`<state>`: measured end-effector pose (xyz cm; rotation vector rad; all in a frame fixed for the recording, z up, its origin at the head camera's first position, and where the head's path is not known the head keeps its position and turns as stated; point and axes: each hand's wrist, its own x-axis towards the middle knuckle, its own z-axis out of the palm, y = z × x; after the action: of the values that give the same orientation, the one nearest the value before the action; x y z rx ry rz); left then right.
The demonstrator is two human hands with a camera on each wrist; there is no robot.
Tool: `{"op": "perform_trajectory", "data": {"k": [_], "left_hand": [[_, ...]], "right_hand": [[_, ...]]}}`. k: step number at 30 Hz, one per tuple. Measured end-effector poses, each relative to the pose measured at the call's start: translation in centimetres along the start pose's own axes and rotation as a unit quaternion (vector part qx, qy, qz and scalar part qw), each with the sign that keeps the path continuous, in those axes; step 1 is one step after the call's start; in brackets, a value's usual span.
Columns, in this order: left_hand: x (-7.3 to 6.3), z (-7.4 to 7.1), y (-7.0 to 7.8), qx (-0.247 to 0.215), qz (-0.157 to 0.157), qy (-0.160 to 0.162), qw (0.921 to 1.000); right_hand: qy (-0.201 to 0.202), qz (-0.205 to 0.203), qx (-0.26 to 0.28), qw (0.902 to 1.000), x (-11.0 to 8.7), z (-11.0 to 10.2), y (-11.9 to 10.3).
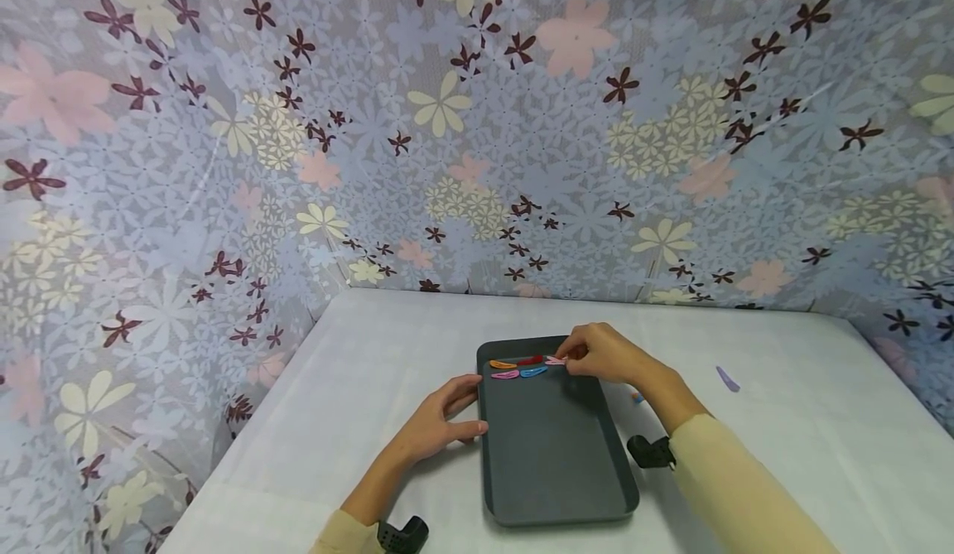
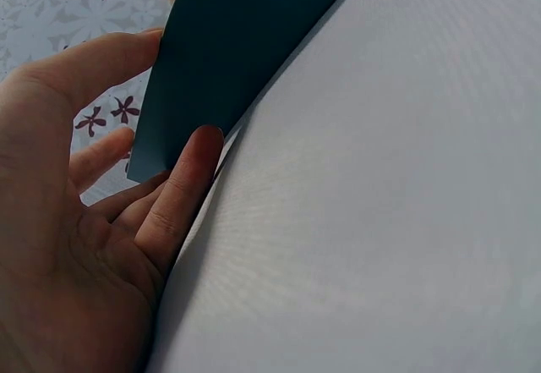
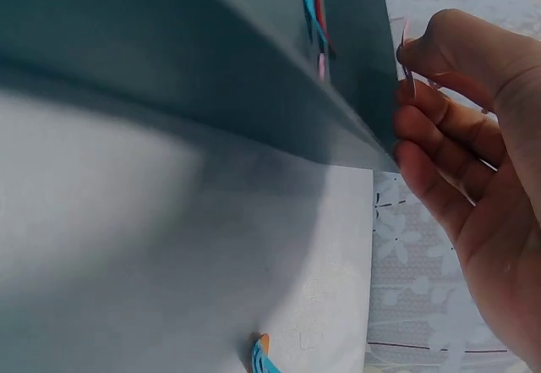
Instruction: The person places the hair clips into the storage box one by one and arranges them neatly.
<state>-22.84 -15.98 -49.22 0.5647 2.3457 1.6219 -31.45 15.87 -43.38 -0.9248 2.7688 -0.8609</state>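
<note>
Right hand: thumb and fingertips pinch a slim pale pink hair clip point(image 1: 555, 361) inside the far right corner of a shallow, dark grey rectangular tray; the right hand point(image 1: 607, 354) reaches in over the right rim.
Left hand: fingers spread and relaxed; the left hand point(image 1: 440, 421) rests against the tray's left wall.
Backdrop: flower-patterned lilac-grey covering point(image 1: 477, 123) with pink, cream and maroon blossoms, beyond the tray and to its left.
Table: white-covered surface point(image 1: 402, 330) beneath the tray.
Sleeves: pale yellow cuffs, one point(image 1: 738, 488) right of the tray, the other point(image 1: 343, 535) to its near left.
Tray: the tray point(image 1: 551, 455) lies flat, its clips grouped at the far end.
Wrist devices: small black units, one point(image 1: 651, 452) just beside the tray's right wall, one point(image 1: 402, 535) near its near left corner.
Far row, tray: orange teardrop-shaped clip point(image 1: 503, 364) at left, red clip point(image 1: 531, 361) at its right.
Near row, tray: bright pink teardrop-shaped clip point(image 1: 505, 375), then blue clip point(image 1: 533, 372).
Outside tray, right: slender purple clip point(image 1: 728, 379), well apart; blue-and-orange clip pieces point(image 1: 638, 397), nearer, partly hidden by the forearm, number uncertain.
</note>
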Motion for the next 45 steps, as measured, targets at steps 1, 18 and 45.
{"op": "perform_trajectory", "data": {"k": [1, 18, 45], "left_hand": [[0.0, 0.0, 0.0, 0.0, 0.0, 0.0, 1.0], [0.1, -0.1, -0.1, -0.008, -0.004, -0.002, 1.0], [0.1, 0.0, 0.0, -0.005, 0.004, -0.001, 1.0]], "right_hand": [[0.0, 0.001, -0.004, 1.0, 0.1, 0.0, 0.0], [-0.032, 0.009, -0.111, 0.9932, 1.0, 0.3, -0.8], [-0.046, 0.013, -0.124, 0.9912, 1.7, 0.6, -0.8]]}}
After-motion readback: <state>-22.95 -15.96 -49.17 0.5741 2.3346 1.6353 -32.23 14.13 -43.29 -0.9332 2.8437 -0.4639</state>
